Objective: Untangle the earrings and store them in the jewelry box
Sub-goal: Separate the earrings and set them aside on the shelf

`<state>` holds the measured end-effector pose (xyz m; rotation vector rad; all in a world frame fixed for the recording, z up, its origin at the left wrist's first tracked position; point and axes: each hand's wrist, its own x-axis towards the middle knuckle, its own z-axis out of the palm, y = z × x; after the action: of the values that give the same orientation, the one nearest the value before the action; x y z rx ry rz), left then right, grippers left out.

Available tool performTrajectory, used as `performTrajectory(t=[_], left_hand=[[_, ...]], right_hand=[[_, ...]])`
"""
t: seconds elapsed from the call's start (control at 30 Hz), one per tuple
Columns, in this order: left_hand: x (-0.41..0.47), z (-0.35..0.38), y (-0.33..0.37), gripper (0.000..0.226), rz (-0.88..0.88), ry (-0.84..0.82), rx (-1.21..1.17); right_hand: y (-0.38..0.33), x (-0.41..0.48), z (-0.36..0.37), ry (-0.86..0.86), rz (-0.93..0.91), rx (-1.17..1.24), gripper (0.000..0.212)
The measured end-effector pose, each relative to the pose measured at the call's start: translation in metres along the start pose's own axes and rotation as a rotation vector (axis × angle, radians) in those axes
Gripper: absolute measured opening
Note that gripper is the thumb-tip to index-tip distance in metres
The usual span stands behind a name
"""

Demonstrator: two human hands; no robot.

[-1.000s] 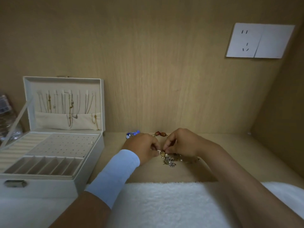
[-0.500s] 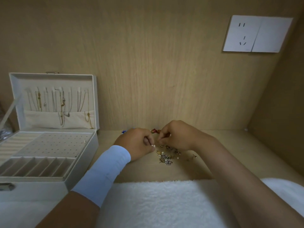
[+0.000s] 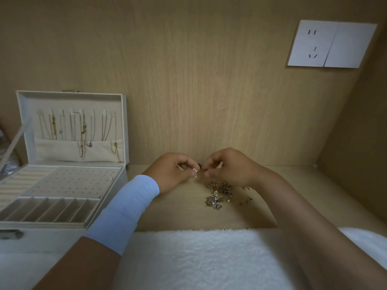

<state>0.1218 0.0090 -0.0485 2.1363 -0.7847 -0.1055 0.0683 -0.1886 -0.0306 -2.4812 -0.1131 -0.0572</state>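
Here, left hand (image 3: pixel 173 172) pinches pearly earring (image 3: pixel 195 169); right hand (image 3: pixel 228 168), fingers curled, pinches dark red piece (image 3: pixel 200 164).

Home nook: jewelry box (image 3: pixel 69 101), wall socket (image 3: pixel 314 45)

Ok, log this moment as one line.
step: untangling; left hand: pinches small earring; right hand: pinches red earring; earring pile: on shelf; jewelry box: open

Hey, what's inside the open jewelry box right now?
Necklaces hang in the lid above a fabric pocket. The base has ring rolls, a perforated earring panel and divider slots. What the pocket holds is hidden.
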Motion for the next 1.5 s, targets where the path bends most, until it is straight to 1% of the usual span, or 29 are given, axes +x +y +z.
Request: performTrajectory(t=[0.07,0.13,0.23,0.33,0.43,0.47,0.57,0.67,0.83,0.97,1.07,1.13,1.2,1.23,1.37,1.43,1.5], left_hand=[[0.001,-0.002,0.001,0.012,-0.026,0.019,-0.128],[0.000,-0.004,0.004,0.010,-0.054,0.030,-0.218],[0.001,-0.005,0.009,0.009,-0.080,0.048,-0.297],[0.000,-0.002,0.011,0.013,-0.080,0.056,-0.290],[-0.001,0.001,0.008,0.016,-0.084,0.082,-0.262],[-0.001,0.001,0.006,0.015,-0.101,0.085,-0.253],[0.000,-0.003,0.002,0.015,-0.107,0.051,-0.191],[-0.001,-0.005,0.000,0.018,-0.086,0.001,-0.146],[0.000,-0.005,0.000,0.016,-0.075,-0.044,-0.092],[-0.001,-0.009,-0.001,0.008,-0.013,-0.002,0.012],[-0.002,-0.013,0.000,0.012,0.006,0.009,0.031],[-0.005,-0.018,0.001,0.017,0.004,-0.002,0.044],[-0.008,-0.022,0.002,0.021,-0.003,-0.001,0.060],[-0.010,-0.025,0.002,0.021,-0.008,0.009,0.078],[-0.022,-0.031,-0.002,0.012,-0.075,0.015,0.174],[-0.028,-0.032,-0.006,0.008,-0.114,0.001,0.260],[-0.033,-0.031,-0.009,0.006,-0.136,-0.018,0.296]], right_hand=[[-0.008,-0.001,0.000,0.002,-0.039,0.228,0.017],[-0.013,-0.003,0.001,0.018,-0.029,0.381,0.016],[-0.013,-0.001,0.003,0.096,0.012,0.474,0.009],[-0.010,0.000,0.004,0.115,-0.016,0.428,0.008],[-0.004,-0.001,-0.001,0.043,-0.030,0.356,0.012],[0.000,-0.001,-0.004,0.003,-0.038,0.280,0.013],[0.012,-0.002,-0.011,-0.108,-0.010,-0.083,0.021],[0.014,-0.003,-0.007,-0.208,0.023,-0.200,0.024],[0.010,-0.002,0.002,-0.210,0.043,-0.260,0.020],[0.009,-0.004,-0.003,-0.177,0.026,-0.228,0.014],[0.006,-0.005,-0.011,-0.047,0.002,-0.125,0.011],[0.001,-0.005,-0.013,0.048,-0.016,0.017,0.009],[-0.006,-0.006,-0.009,0.099,-0.026,0.140,0.007],[-0.008,-0.005,-0.005,0.111,-0.036,0.157,0.007],[-0.014,-0.001,0.016,0.077,-0.083,0.082,0.007],[-0.016,0.000,0.028,0.059,-0.109,-0.008,0.006],[-0.020,0.000,0.040,0.040,-0.138,-0.115,0.008]])
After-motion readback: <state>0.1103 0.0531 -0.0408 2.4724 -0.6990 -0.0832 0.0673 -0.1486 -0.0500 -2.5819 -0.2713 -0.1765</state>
